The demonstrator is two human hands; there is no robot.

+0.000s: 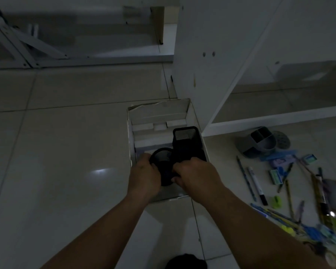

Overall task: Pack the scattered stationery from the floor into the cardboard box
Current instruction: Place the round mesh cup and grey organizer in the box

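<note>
Gripping a dim round mesh cup (pixel 162 167) inside the box (pixel 130 136), left hand (pixel 145 174) and right hand (pixel 194 176) hide its base

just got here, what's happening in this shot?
A person is packing the cardboard box on the floor. Both hands, left hand and right hand, hold a round black mesh cup inside it, beside a square black mesh holder. Pens and pencils and a grey desk organizer lie on the floor to the right.

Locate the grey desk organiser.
In the head view, the grey desk organiser lies on the floor right of the cardboard box, beside the scattered pens.
</note>
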